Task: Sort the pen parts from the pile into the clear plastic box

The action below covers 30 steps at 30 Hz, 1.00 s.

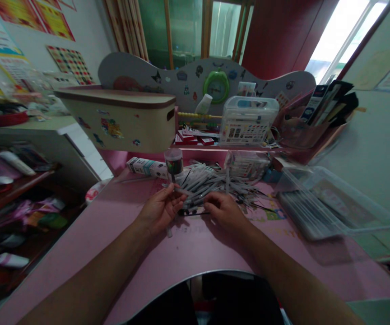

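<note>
A heap of several grey and white pens (211, 183) lies on the pink desk (188, 248), just beyond both hands. My left hand (161, 208) is curled, its fingertips pinching one pen at the near left edge of the heap. My right hand (227, 211) lies palm down over the near edge of the heap, fingers bent round pens there. A thin dark pen (195, 213) lies between the two hands.
A small clear cup (174, 164) and a long carton (146, 167) stand behind the heap. A clear plastic tray (333, 203) with its lid sits at the right. A cream box (120, 118), a clear case (247, 121) and a green clock (216, 85) line the back.
</note>
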Tool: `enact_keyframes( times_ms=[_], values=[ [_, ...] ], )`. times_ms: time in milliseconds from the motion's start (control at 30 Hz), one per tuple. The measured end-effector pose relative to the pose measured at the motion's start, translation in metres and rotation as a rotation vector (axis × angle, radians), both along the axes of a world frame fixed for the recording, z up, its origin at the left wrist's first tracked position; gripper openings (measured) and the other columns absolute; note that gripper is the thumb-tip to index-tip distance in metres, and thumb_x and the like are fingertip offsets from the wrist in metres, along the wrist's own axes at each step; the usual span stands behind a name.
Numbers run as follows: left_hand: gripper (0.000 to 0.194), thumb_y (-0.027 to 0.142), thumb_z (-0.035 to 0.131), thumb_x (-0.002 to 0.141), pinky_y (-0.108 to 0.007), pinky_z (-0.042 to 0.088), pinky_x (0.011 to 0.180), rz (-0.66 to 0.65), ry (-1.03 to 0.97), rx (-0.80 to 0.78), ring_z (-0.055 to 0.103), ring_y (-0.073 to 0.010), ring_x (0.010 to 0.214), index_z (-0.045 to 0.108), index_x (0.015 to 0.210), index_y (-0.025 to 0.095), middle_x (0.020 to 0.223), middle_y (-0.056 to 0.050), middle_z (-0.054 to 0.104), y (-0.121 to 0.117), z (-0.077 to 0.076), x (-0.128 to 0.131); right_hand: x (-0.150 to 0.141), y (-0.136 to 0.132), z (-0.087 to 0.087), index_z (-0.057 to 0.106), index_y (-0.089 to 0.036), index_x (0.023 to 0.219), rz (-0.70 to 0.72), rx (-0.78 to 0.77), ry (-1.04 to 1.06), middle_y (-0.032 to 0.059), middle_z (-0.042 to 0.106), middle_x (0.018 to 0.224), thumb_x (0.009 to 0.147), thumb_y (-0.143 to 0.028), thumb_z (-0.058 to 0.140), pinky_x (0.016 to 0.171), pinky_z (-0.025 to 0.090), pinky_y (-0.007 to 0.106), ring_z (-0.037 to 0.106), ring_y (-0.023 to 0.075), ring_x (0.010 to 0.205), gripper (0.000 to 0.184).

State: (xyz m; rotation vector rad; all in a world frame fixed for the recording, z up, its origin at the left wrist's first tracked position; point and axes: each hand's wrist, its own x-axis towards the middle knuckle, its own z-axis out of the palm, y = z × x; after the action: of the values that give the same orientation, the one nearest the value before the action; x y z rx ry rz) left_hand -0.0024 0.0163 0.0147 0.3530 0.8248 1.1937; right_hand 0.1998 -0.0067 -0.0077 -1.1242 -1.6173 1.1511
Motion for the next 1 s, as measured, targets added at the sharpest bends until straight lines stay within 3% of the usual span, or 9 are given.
enact_keyframes(
  times_ms=[133, 300, 567, 867, 1000],
  values=[
    [0.026, 0.014, 0.044, 0.102, -0.017, 0.057, 0.045, 0.053, -0.017, 0.0, 0.072, -0.0142, 0.053, 0.063, 0.085, 0.012, 0.061, -0.005, 0.069, 0.002, 0.001, -0.002, -0.007, -0.003, -0.004, 0.068, -0.018, 0.08, 0.022, 0.379, -0.449, 0.0042, 0.063, 0.089, 0.084, -0.006, 0.063, 0.081, 0.041, 0.031, 0.053, 0.0181, 0.089, 0.014],
    [0.025, 0.013, 0.043, 0.101, -0.017, 0.057, 0.044, 0.065, 0.004, -0.016, 0.071, -0.0136, 0.051, 0.063, 0.085, 0.012, 0.06, -0.004, 0.068, -0.001, 0.003, 0.001, -0.019, -0.007, -0.008, 0.071, -0.019, 0.086, 0.035, 0.528, -0.704, 0.0054, 0.062, 0.091, 0.089, -0.018, 0.069, 0.079, 0.04, 0.032, 0.051, 0.0194, 0.089, 0.004],
    [0.024, 0.012, 0.045, 0.1, -0.016, 0.056, 0.044, 0.069, 0.022, -0.014, 0.07, -0.0135, 0.051, 0.063, 0.085, 0.013, 0.061, -0.004, 0.068, 0.0, 0.001, 0.002, -0.02, -0.003, -0.015, 0.07, -0.018, 0.085, 0.05, 0.567, -0.8, 0.0056, 0.062, 0.092, 0.091, -0.016, 0.065, 0.077, 0.039, 0.031, 0.052, 0.0188, 0.087, 0.008],
    [0.023, 0.011, 0.045, 0.1, -0.017, 0.057, 0.044, 0.079, 0.045, -0.012, 0.07, -0.0145, 0.052, 0.063, 0.085, 0.012, 0.064, -0.007, 0.069, -0.001, 0.002, 0.003, -0.02, -0.007, -0.008, 0.068, -0.016, 0.089, 0.045, 0.527, -0.801, 0.0064, 0.063, 0.091, 0.093, -0.013, 0.06, 0.081, 0.041, 0.031, 0.053, 0.0191, 0.088, 0.009],
    [0.019, 0.011, 0.048, 0.099, -0.017, 0.058, 0.046, 0.062, 0.063, 0.008, 0.073, -0.0155, 0.056, 0.062, 0.087, 0.012, 0.068, -0.008, 0.071, -0.001, -0.001, 0.003, -0.017, -0.008, -0.003, 0.066, -0.017, 0.082, 0.061, 0.496, -0.718, 0.0062, 0.061, 0.089, 0.09, -0.011, 0.059, 0.08, 0.041, 0.032, 0.052, 0.0194, 0.088, 0.012]
  ],
)
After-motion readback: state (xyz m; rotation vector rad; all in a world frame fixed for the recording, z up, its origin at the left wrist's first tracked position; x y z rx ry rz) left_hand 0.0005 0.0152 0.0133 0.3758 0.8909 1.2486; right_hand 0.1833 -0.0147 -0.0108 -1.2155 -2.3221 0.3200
